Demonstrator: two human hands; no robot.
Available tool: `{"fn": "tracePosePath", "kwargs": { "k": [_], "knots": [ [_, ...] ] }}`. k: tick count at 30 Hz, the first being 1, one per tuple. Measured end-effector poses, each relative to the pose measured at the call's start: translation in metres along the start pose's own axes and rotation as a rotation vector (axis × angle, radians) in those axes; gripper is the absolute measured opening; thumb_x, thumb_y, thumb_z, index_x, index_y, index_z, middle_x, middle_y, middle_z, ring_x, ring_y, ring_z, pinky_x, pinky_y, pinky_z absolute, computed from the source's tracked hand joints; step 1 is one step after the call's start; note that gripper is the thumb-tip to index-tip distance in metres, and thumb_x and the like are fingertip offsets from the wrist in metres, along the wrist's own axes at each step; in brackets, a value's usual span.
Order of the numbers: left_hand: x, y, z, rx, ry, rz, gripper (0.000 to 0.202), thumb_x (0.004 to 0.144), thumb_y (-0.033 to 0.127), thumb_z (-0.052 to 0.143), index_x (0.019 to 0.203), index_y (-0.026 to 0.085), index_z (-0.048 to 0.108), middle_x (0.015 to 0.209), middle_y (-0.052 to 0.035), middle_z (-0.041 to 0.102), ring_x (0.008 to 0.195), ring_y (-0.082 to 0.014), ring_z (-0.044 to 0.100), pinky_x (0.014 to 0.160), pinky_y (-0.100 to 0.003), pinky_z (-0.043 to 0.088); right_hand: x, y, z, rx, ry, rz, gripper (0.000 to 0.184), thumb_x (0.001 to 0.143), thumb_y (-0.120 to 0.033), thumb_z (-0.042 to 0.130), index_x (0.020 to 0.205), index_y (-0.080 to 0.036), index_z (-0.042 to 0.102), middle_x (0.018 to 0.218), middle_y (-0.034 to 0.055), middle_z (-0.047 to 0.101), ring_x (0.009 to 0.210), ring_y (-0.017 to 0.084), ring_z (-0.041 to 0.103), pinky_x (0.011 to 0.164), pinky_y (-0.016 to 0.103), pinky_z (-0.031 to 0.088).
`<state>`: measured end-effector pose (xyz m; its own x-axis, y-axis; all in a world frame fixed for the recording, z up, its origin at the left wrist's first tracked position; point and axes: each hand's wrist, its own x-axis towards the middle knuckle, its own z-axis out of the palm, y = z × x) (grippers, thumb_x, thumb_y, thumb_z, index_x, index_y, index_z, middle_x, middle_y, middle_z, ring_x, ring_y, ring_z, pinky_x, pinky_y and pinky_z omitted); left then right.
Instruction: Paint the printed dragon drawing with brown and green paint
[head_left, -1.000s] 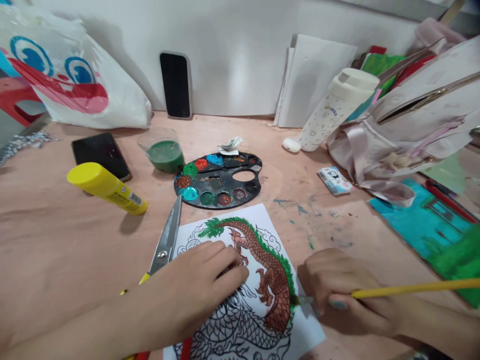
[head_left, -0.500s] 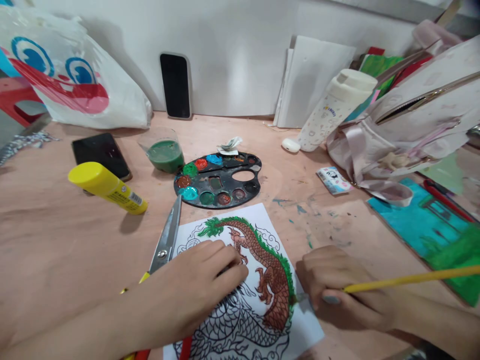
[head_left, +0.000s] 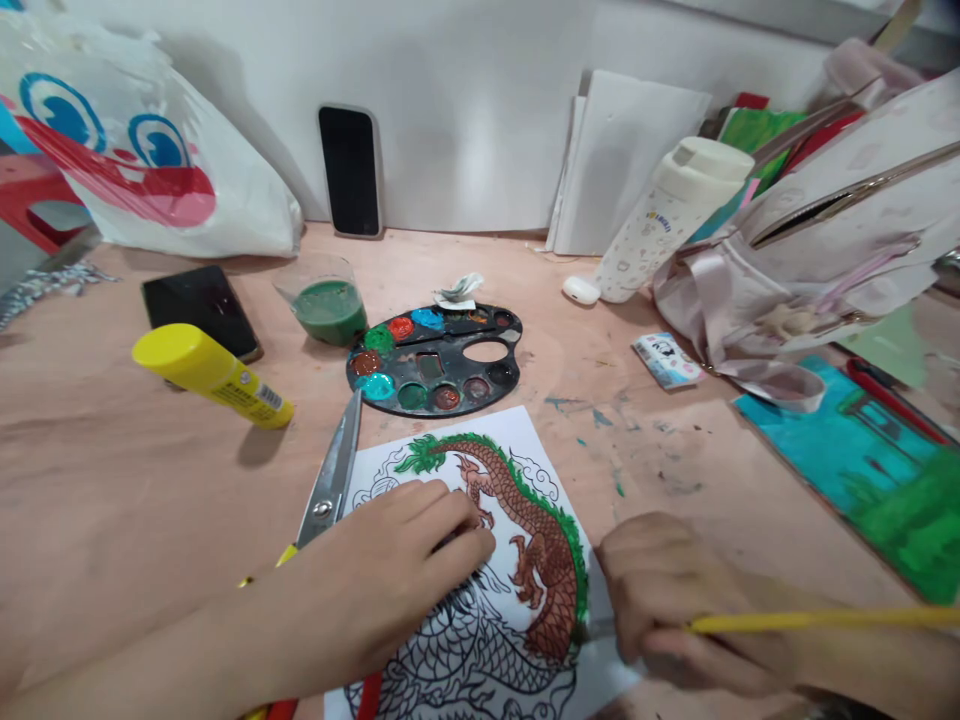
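My left hand [head_left: 397, 570] rests flat on a white sheet [head_left: 517, 425] printed with a dragon, holding nothing, with its fingers near the dragon's painted body. The dragon's upper body [head_left: 544, 560] is painted brown with a green edge, and its lower coils stay black line on white. My right hand [head_left: 682, 610] grips a yellow paintbrush [head_left: 817, 620], its metal ferrule at the sheet's right side by the green edge. The brush tip is hidden or too small to see. Steel scissors [head_left: 330, 480] lie beside the sheet, their handles under my left forearm.
A black paint palette [head_left: 435, 360] with several colours sits beyond the sheet, next to a cup of green paint [head_left: 330, 312]. A yellow glue stick [head_left: 210, 375] lies on a black phone [head_left: 202, 312]. A pink bag [head_left: 787, 260] and a painted card [head_left: 840, 470] are at right.
My right hand has moved slightly down, toward the near edge, and the brush now lies flatter. My left hand has not visibly moved.
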<state>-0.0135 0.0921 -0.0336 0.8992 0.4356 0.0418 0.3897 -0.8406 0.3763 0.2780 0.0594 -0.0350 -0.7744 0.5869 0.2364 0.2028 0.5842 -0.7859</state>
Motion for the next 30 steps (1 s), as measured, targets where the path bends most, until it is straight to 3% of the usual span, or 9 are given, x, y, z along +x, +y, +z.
{"fn": "tracePosePath", "kwargs": {
  "k": [4, 10, 13, 18, 21, 27, 30],
  "knots": [
    [-0.001, 0.001, -0.001, 0.012, -0.012, 0.003, 0.051, 0.078, -0.001, 0.037, 0.123, 0.019, 0.045, 0.120, -0.0067, 0.055, 0.102, -0.0240, 0.052, 0.090, -0.038, 0.048, 0.001, 0.002, -0.009, -0.056, 0.056, 0.078, 0.054, 0.108, -0.041, 0.021, 0.073, -0.019, 0.056, 0.062, 0.0011, 0.057, 0.059, 0.013, 0.052, 0.057, 0.029, 0.037],
    [0.000, 0.000, 0.000, 0.006, -0.029, -0.007, 0.047, 0.080, -0.001, 0.038, 0.122, 0.019, 0.046, 0.119, -0.0076, 0.056, 0.102, -0.0249, 0.053, 0.089, -0.039, 0.048, 0.002, -0.001, 0.004, 0.046, -0.070, -0.077, 0.048, 0.108, -0.039, 0.021, 0.078, -0.021, 0.054, 0.061, -0.0002, 0.061, 0.058, 0.013, 0.055, 0.058, 0.028, 0.041],
    [0.001, 0.000, -0.002, 0.014, -0.023, -0.008, 0.048, 0.080, 0.000, 0.038, 0.123, 0.019, 0.045, 0.120, -0.0073, 0.056, 0.103, -0.0242, 0.053, 0.090, -0.038, 0.048, 0.000, -0.005, 0.012, 0.045, -0.074, -0.111, 0.046, 0.108, -0.039, 0.022, 0.080, -0.021, 0.055, 0.062, -0.0001, 0.064, 0.057, 0.013, 0.057, 0.057, 0.028, 0.042],
    [0.002, 0.000, -0.002, 0.008, -0.012, -0.007, 0.050, 0.078, -0.001, 0.038, 0.123, 0.020, 0.045, 0.120, -0.0070, 0.056, 0.103, -0.0236, 0.053, 0.090, -0.037, 0.047, -0.001, -0.005, 0.002, -0.059, 0.000, 0.004, 0.049, 0.108, -0.034, 0.020, 0.076, -0.021, 0.055, 0.060, -0.0002, 0.060, 0.057, 0.014, 0.055, 0.058, 0.029, 0.040],
    [0.001, 0.000, -0.001, 0.011, -0.010, -0.002, 0.049, 0.079, 0.000, 0.039, 0.123, 0.019, 0.045, 0.121, -0.0078, 0.056, 0.104, -0.0241, 0.053, 0.090, -0.037, 0.047, 0.000, -0.001, -0.003, -0.029, 0.070, 0.058, 0.053, 0.108, -0.043, 0.020, 0.073, -0.020, 0.053, 0.059, -0.0003, 0.055, 0.055, 0.013, 0.050, 0.054, 0.028, 0.037],
    [0.000, -0.001, 0.002, 0.015, 0.004, 0.005, 0.046, 0.081, 0.000, 0.041, 0.122, 0.020, 0.046, 0.120, -0.0077, 0.057, 0.103, -0.0242, 0.054, 0.090, -0.037, 0.047, 0.002, -0.001, 0.006, 0.076, -0.104, -0.092, 0.046, 0.108, -0.037, 0.020, 0.078, -0.022, 0.052, 0.061, 0.0009, 0.061, 0.059, 0.014, 0.055, 0.059, 0.028, 0.041],
    [0.000, -0.001, 0.002, 0.009, -0.005, -0.004, 0.047, 0.080, 0.000, 0.040, 0.122, 0.019, 0.046, 0.120, -0.0076, 0.056, 0.102, -0.0244, 0.053, 0.089, -0.038, 0.048, -0.001, 0.000, 0.005, 0.057, -0.065, -0.085, 0.046, 0.108, -0.036, 0.021, 0.078, -0.021, 0.053, 0.061, 0.0011, 0.061, 0.059, 0.014, 0.055, 0.058, 0.029, 0.040]
  ]
}}
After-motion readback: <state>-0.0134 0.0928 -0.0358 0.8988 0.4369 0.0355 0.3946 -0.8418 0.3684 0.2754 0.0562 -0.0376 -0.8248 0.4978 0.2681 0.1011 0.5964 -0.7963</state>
